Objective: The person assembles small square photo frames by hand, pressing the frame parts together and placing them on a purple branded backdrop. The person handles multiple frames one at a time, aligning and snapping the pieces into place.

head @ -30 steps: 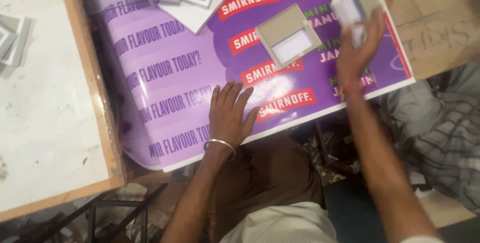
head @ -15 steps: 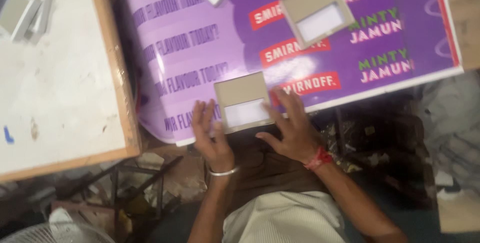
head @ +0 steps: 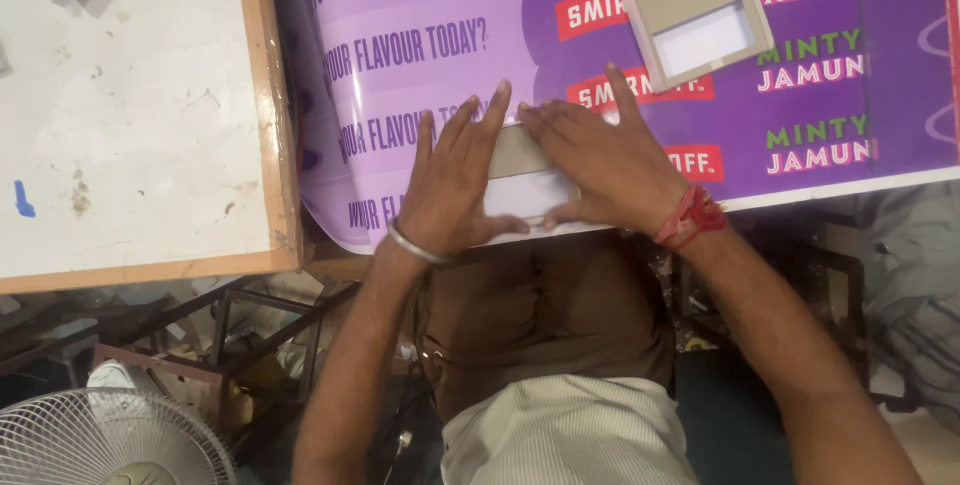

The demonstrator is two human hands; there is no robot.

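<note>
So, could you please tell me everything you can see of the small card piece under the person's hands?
The card piece is a small, flat grey-brown rectangle that looks like cardboard, with a paler white panel on its near half. It lies flat on the purple printed sheet, near that sheet's front edge. The left hand covers its left side and the right hand its right, both flat; its edges are mostly hidden.

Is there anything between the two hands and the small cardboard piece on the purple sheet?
No. The left hand and the right hand lie flat, directly on the small cardboard piece, pressing it onto the purple printed sheet. A similar cardboard frame lies further away, apart from both hands.
</note>
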